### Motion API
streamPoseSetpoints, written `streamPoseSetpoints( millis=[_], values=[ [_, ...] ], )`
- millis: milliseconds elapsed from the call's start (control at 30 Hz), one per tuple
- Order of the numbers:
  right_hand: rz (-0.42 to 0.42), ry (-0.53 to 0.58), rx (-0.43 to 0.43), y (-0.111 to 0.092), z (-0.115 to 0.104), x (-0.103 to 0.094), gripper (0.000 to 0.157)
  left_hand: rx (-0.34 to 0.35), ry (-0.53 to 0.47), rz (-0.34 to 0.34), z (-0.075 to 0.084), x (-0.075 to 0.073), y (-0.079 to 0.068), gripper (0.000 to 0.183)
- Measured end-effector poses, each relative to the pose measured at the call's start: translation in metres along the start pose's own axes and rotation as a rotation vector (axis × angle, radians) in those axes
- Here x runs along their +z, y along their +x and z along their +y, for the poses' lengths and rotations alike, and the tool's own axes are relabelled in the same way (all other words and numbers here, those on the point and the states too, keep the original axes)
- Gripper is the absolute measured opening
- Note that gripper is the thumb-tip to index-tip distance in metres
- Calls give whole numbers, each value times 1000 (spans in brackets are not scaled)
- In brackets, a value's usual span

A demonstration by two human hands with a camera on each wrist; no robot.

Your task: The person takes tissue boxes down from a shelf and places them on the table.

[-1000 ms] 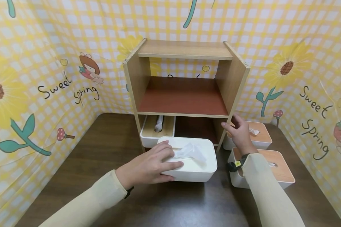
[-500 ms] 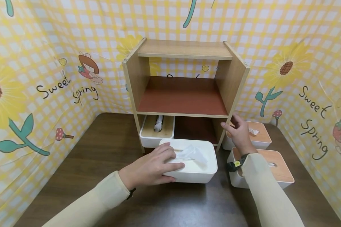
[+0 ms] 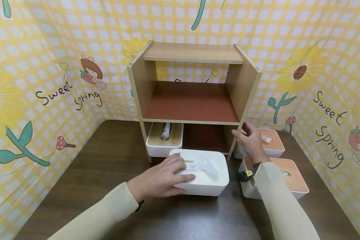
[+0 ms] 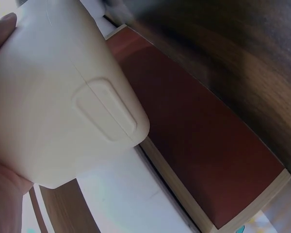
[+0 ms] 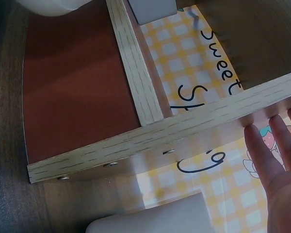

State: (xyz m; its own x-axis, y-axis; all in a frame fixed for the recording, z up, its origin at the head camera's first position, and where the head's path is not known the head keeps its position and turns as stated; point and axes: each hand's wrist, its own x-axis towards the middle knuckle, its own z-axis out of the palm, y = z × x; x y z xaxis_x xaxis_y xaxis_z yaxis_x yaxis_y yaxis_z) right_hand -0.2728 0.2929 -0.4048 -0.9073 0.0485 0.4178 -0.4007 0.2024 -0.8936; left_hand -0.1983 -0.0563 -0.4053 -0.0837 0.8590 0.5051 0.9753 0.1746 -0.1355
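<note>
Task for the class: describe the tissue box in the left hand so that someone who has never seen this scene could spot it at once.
Find the wooden shelf on the dark table. In front of its lower compartment, the left hand grips one end of a tissue box. Its top is white, while the other three boxes have wood-coloured tops.

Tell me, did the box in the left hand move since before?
Yes, a little: in the head view, against the shelf, the box has shifted toward the person and slightly rightward.
</note>
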Motion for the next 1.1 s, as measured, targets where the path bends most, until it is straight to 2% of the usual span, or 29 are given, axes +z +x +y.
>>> streamPoseSetpoints(
  millis=[333,1100],
  values=[
    [-7,-6,-16,-1,3,0,55,24,7,-7,3,10,1,49],
    [-3,7,-31,0,1,0,56,16,-30,-27,6,24,3,52]
  ],
)
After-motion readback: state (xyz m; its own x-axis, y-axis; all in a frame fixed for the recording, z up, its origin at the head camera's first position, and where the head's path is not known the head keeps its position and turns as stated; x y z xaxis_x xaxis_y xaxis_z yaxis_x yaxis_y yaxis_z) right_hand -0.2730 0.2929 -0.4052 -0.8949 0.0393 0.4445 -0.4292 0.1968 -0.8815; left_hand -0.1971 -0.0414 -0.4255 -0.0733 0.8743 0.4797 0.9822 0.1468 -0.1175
